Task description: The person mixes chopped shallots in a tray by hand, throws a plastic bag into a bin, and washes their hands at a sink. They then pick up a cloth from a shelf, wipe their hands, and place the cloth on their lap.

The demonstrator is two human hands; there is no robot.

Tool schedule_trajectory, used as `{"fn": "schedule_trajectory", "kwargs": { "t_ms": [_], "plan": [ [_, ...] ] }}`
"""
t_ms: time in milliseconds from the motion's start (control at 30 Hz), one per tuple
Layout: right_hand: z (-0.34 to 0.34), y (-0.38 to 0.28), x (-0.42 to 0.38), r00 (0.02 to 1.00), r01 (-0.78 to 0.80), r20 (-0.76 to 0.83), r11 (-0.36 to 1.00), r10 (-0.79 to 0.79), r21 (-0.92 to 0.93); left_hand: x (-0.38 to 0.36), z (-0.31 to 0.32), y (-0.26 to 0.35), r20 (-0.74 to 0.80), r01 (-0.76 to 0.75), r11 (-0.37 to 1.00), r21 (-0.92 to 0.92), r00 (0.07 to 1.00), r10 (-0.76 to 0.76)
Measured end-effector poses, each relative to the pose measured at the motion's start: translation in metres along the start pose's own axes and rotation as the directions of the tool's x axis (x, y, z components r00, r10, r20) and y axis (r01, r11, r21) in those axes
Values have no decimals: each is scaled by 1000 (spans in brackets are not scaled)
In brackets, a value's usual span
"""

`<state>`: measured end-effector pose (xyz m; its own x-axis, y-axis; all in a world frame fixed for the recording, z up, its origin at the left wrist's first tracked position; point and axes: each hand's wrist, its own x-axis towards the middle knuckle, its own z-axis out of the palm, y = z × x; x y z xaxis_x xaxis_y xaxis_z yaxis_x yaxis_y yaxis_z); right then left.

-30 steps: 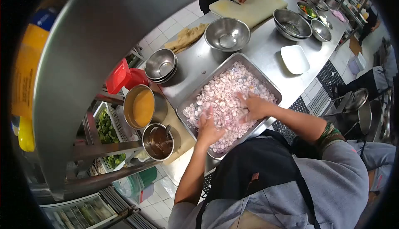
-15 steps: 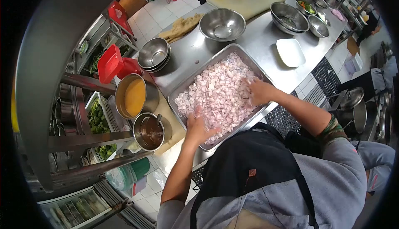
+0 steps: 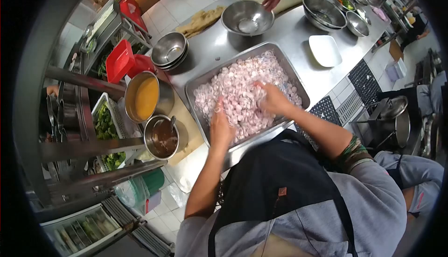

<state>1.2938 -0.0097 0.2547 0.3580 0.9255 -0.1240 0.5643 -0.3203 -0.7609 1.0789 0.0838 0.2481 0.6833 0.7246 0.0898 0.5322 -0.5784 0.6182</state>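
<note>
In the tray [image 3: 198,122], the pale pink slices [image 3: 247,77] lie between and beyond our left hand [image 3: 222,128] and right hand [image 3: 276,101]; through blur, both grips seem loosely spread, touching them.

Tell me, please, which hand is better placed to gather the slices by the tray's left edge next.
Probably the left hand: it is among the slices beside that edge of the tray, while the right hand is farther across the pile.
</note>
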Motion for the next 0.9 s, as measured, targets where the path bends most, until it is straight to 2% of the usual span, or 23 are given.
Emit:
{"fn": "schedule_trajectory", "kwargs": {
  "t_ms": [33, 67, 100, 167, 233, 300, 333, 367, 433, 467, 567, 600, 633, 700, 733, 833, 867, 900],
  "plan": [
    [-12, 3, -1, 999, 22, 44, 996, -18, -90, -2, -16, 1, 21, -7, 1000, 6, 1000, 7],
    [-24, 9, -1, 996, 53, 83, 983, -39, -176, -7, -20, -11, 21, -74, 981, 178, 997, 71],
    [-32, 10, -1, 991, 85, 119, 962, -56, -260, -13, -24, -13, 98, 7, 984, 177, 995, -25],
    [-47, 0, -12, 927, 131, 370, 879, 54, -458, -22, -30, -8, 256, 170, 968, 187, 943, -215],
    [-39, 2, -23, 901, 154, 419, 818, 114, -554, -20, -29, 8, 332, 264, 926, 270, 877, -347],
    [-2, 13, -38, 947, 111, 309, 819, 83, -563, -17, -23, 18, 382, 387, 885, 260, 801, -462],
    [6, 1, -37, 954, 39, 282, 884, 106, -466, -21, -8, 12, 341, 241, 942, 234, 887, -312],
    [14, -11, -37, 958, -30, 255, 933, 129, -358, -24, 7, 10, 312, 299, 941, 161, 889, -336],
    [45, -6, -30, 981, -42, 176, 976, 81, -214, -25, 23, 20, 257, 387, 922, 20, 889, -379],
    [49, -7, -32, 996, -38, 78, 990, 49, -138, -28, 31, 14, 156, 224, 969, 102, 959, -238],
    [87, 46, -14, 997, 72, 39, 997, -73, 31, -25, 42, -14, 14, 21, 991, -134, 1000, -19],
    [84, 40, -12, 994, 100, -33, 995, -100, 10, -22, 30, -4, 41, 168, 960, -223, 986, -163],
    [80, 35, -9, 986, 125, -106, 992, -126, -15, -17, 22, -4, 59, 187, 963, -193, 982, -179],
    [15, -34, -17, 998, 51, 50, 998, -50, -35, -13, 6, -9, 106, 238, 962, -133, 969, -225],
    [22, -30, -10, 988, 111, -99, 987, -122, -114, -11, 0, -7, 71, 310, 948, -67, 950, -306],
    [-4, -50, 7, 980, 200, 26, 972, -198, -121, 7, -11, -15, -9, 7, 1000, -15, 1000, -7],
    [0, -45, 18, 976, 205, 104, 972, -193, -117, 12, 1, -34, 21, -66, 983, 173, 998, 63],
    [6, -38, 27, 964, 233, 169, 958, -205, -168, 18, 1, -31, 75, -60, 982, 179, 996, 48]
  ]
}}
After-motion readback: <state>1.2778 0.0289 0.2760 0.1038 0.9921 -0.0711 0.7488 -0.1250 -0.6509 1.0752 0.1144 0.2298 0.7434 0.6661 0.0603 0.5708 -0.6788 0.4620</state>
